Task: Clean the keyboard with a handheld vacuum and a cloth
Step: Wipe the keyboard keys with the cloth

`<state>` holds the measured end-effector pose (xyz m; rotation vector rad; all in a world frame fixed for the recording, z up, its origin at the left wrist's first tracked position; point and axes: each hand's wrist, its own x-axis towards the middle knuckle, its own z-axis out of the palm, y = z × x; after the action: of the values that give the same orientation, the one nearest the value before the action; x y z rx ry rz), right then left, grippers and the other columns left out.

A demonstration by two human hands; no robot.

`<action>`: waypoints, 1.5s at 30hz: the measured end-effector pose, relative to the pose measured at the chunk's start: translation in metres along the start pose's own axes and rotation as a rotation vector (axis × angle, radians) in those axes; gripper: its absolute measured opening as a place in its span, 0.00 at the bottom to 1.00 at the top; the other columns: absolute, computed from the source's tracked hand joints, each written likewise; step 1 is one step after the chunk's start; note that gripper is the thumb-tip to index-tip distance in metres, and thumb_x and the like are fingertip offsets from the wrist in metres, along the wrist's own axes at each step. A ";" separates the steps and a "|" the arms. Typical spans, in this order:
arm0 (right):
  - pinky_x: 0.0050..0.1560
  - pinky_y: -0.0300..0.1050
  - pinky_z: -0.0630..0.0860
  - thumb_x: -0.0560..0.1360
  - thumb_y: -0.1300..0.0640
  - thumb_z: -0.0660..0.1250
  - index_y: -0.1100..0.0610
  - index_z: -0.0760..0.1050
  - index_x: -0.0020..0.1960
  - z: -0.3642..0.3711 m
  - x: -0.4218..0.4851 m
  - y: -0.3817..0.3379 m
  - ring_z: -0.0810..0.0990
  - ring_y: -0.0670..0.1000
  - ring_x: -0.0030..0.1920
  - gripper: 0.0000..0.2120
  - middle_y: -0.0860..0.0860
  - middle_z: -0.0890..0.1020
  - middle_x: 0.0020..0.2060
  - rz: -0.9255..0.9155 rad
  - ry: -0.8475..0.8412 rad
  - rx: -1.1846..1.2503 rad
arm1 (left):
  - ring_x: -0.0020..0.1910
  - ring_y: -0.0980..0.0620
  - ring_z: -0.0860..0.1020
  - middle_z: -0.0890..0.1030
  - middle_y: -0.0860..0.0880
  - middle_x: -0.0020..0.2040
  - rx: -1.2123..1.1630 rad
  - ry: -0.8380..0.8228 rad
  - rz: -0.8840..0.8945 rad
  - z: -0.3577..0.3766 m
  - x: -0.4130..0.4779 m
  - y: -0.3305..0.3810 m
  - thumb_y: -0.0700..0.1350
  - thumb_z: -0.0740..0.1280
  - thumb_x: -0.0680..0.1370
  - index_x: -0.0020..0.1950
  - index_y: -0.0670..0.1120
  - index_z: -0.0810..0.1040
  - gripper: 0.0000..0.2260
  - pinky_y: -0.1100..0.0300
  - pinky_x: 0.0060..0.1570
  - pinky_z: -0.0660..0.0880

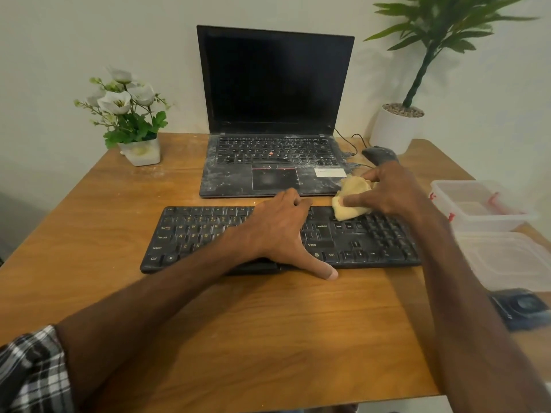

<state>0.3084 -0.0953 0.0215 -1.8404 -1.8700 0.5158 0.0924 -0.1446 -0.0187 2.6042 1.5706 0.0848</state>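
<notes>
Head view: the keyboard (372,234) lies on the worktop (268,323) in front of a dusty laptop (274,114). The left hand (277,231) lies palm down across it, fingers hooked over its far edge. The right hand (390,192) grips a bunched yellow cloth (353,210) at the keyboard's far right edge.

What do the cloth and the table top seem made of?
Cloth: soft yellow fabric, perhaps microfibre or cotton, since it bunches in folds under the right hand. Table: wood or wood-look laminate, smooth satin finish, visible grain.
</notes>
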 end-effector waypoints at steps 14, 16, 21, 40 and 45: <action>0.35 0.38 0.71 0.65 0.50 0.82 0.54 0.83 0.57 0.008 -0.006 -0.004 0.78 0.42 0.41 0.23 0.44 0.83 0.44 -0.110 -0.103 0.120 | 0.55 0.53 0.68 0.66 0.52 0.59 0.010 0.020 -0.002 0.003 0.001 -0.001 0.85 0.66 0.57 0.78 0.49 0.65 0.60 0.56 0.51 0.68; 0.36 0.40 0.71 0.64 0.48 0.82 0.54 0.84 0.57 0.012 -0.004 -0.003 0.77 0.41 0.41 0.23 0.44 0.83 0.45 -0.105 -0.080 0.060 | 0.58 0.53 0.67 0.66 0.52 0.61 0.006 0.012 -0.002 0.003 0.001 -0.001 0.85 0.66 0.57 0.79 0.48 0.63 0.60 0.56 0.54 0.69; 0.42 0.42 0.67 0.67 0.51 0.81 0.57 0.82 0.62 -0.002 0.003 0.016 0.73 0.45 0.46 0.26 0.46 0.77 0.53 -0.034 -0.013 0.035 | 0.63 0.52 0.67 0.66 0.51 0.66 0.006 0.008 -0.002 0.002 -0.001 -0.001 0.84 0.66 0.59 0.81 0.48 0.60 0.61 0.55 0.59 0.70; 0.29 0.42 0.72 0.62 0.53 0.84 0.61 0.84 0.55 -0.035 0.000 0.056 0.78 0.48 0.33 0.25 0.59 0.84 0.46 0.059 0.219 0.143 | 0.61 0.53 0.66 0.66 0.51 0.65 0.017 0.011 0.007 0.004 0.002 -0.001 0.85 0.65 0.58 0.80 0.47 0.61 0.61 0.55 0.59 0.70; 0.41 0.46 0.71 0.63 0.53 0.84 0.57 0.83 0.50 -0.017 0.002 0.042 0.78 0.51 0.46 0.20 0.53 0.82 0.48 0.074 0.065 0.088 | 0.63 0.53 0.66 0.66 0.51 0.67 0.015 0.008 0.007 0.005 0.001 -0.002 0.86 0.64 0.58 0.81 0.48 0.60 0.62 0.55 0.59 0.69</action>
<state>0.3524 -0.0927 0.0115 -1.8512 -1.7150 0.5479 0.0917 -0.1429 -0.0236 2.6245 1.5706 0.0836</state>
